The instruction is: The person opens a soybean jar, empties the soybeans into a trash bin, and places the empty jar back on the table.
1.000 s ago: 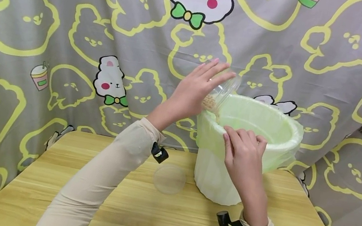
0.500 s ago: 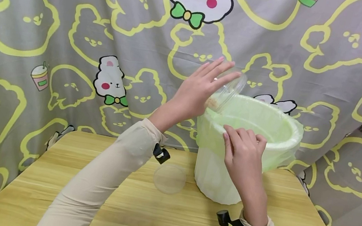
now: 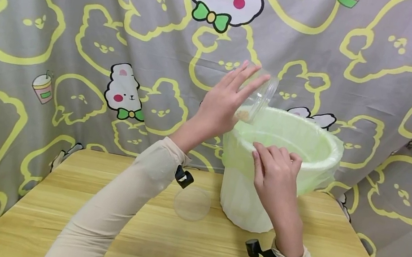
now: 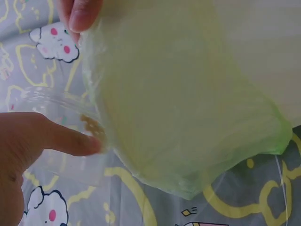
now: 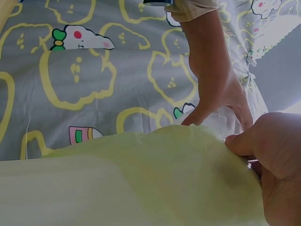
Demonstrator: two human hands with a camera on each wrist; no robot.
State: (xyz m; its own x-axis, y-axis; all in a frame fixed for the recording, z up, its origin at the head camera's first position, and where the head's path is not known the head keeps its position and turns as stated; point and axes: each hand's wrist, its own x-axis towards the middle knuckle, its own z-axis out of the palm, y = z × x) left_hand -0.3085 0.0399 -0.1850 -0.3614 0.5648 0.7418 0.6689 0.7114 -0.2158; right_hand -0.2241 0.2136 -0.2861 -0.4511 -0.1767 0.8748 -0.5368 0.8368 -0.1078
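Observation:
A clear plastic tub [image 3: 265,94] is tipped on its side at the left part of the bin's rim, its mouth facing into the bin. My left hand [image 3: 219,106] grips it, thumb [image 4: 77,142] along one side in the left wrist view. Some small tan bits [image 3: 242,115] lie inside the tub along its lower wall. The white bin [image 3: 244,203] stands upright, with a pale green liner [image 3: 313,183] folded over its rim. My right hand [image 3: 279,172] pinches the liner and rim at the near side, fingers over the edge.
A round clear lid [image 3: 192,204] lies flat on the wooden table [image 3: 169,249], left of the bin. Behind the table hangs a grey curtain [image 3: 172,63] with cartoon prints. Each wrist carries a small black camera [image 3: 184,176].
My left hand has risen a little and shifted slightly right with the tub, which now holds fewer tan bits. My right hand stays on the rim.

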